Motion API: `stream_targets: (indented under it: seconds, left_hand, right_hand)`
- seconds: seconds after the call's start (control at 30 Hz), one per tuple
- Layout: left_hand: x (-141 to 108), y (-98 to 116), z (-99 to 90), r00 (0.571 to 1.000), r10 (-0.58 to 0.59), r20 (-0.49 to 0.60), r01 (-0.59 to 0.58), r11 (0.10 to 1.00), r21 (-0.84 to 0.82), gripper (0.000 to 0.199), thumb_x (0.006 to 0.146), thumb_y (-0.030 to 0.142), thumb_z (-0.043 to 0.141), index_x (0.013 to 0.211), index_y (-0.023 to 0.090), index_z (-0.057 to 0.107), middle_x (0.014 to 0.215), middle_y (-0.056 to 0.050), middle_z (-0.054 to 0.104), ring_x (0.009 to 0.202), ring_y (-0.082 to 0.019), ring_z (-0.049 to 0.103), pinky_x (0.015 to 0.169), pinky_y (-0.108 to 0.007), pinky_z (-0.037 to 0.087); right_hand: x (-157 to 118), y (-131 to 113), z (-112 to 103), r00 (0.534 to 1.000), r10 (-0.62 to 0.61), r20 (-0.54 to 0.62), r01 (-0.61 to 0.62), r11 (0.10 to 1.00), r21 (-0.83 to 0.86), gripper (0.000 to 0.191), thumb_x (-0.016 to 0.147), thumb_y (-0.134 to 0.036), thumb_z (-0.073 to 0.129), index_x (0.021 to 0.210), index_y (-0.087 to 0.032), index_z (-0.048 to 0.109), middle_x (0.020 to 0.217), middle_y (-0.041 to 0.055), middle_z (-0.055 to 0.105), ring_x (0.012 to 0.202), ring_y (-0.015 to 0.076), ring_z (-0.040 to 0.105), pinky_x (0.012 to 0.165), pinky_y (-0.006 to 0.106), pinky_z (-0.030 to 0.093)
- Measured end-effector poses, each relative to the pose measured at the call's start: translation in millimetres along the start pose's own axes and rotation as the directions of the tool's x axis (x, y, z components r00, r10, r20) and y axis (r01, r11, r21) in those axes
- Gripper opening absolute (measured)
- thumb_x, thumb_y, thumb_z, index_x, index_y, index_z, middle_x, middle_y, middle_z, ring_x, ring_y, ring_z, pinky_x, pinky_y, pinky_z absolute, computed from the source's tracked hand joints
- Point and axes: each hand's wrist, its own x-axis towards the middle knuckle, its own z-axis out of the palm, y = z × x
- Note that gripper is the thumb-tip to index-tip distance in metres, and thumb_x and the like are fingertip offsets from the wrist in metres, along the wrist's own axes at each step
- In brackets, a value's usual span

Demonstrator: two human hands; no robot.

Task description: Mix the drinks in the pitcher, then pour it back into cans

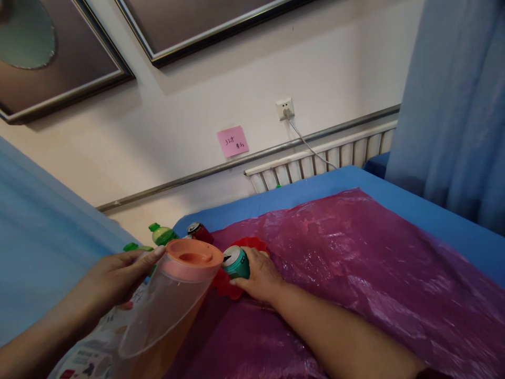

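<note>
My right hand (260, 273) is wrapped round a green can (236, 262), its opened top tilted toward the pitcher. Below the can is a red scalloped dish (232, 289), partly hidden by can and hand. A clear pitcher (169, 310) with an orange lid (194, 253) stands tilted in view, some orange-brown liquid in its lower part. My left hand (134, 263) is at the pitcher's upper left, fingers together, thumb at the lid's edge; the far fingers are hidden.
A dark red can (200, 232) and green-capped bottles (162, 234) stand behind the pitcher. Crumpled pink plastic sheeting (355, 263) covers much of the blue table (327, 181). White printed packaging (89, 352) lies at lower left. Blue curtains (457, 105) hang at both sides.
</note>
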Motion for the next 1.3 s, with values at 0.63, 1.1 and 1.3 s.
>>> stream_targets:
  seconds: [0.63,1.1,1.3]
  left_hand:
    - [-0.6,4.6,-0.7,0.998,-0.059,0.016,0.06,0.996,-0.059,0.1,0.043,0.105,0.051,0.095,0.022,0.07,0.064,0.003,0.046,0.061,-0.018,0.042,0.052,-0.03,0.041]
    - [0.5,0.0,0.3,0.999,-0.044,-0.013,0.043,0.996,-0.075,0.081,0.055,0.097,0.052,0.088,0.025,0.072,0.064,-0.003,0.054,0.058,-0.02,0.045,0.048,-0.03,0.039]
    - [-3.4,5.2,0.0,0.998,-0.045,0.039,0.048,0.996,-0.072,0.093,0.05,0.1,0.053,0.095,0.021,0.073,0.062,0.001,0.05,0.057,-0.018,0.044,0.052,-0.03,0.04]
  right_hand:
    - [-0.2,0.3,0.2,1.0,-0.012,-0.007,0.012,1.0,-0.004,0.073,0.074,-0.032,0.093,0.137,-0.023,0.056,0.128,0.0097,0.071,0.119,0.0306,0.065,0.105,0.046,0.047]
    - [0.0,-1.7,-1.9,1.0,-0.008,-0.004,0.008,1.0,0.001,0.072,0.075,-0.031,0.092,0.137,-0.023,0.057,0.128,0.0105,0.071,0.12,0.0298,0.065,0.105,0.046,0.047]
    - [-0.5,-3.4,-3.2,1.0,-0.008,0.006,0.008,1.0,0.007,0.072,0.075,-0.029,0.092,0.138,-0.023,0.057,0.129,0.0105,0.07,0.12,0.0295,0.065,0.106,0.046,0.046]
